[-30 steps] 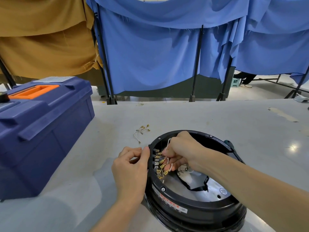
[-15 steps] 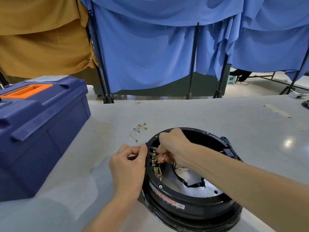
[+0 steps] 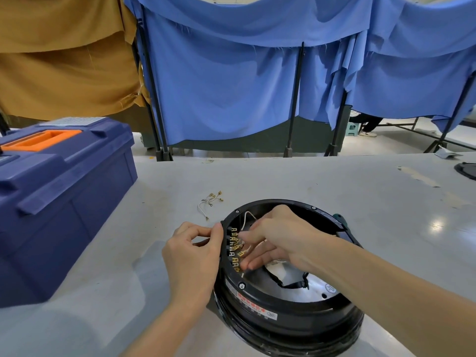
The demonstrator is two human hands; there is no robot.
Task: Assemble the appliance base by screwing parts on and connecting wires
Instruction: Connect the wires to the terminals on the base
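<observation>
A closed navy plastic toolbox with an orange handle [image 3: 59, 191] is seen at the left of the pale grey bench [image 3: 296, 181]. Spare white leads with brass terminals [image 3: 210, 202] lie beside the round black appliance base [image 3: 288, 276], near the bench's centre. The base's rim is pinched by the left hand [image 3: 192, 256]; inside, a thin white wire [image 3: 247, 217] is held narrowly by the right hand [image 3: 278, 238] at the brass terminal row [image 3: 235, 249]. The connector should be aligned squarely, then pushed straight while the rim is steadied.
</observation>
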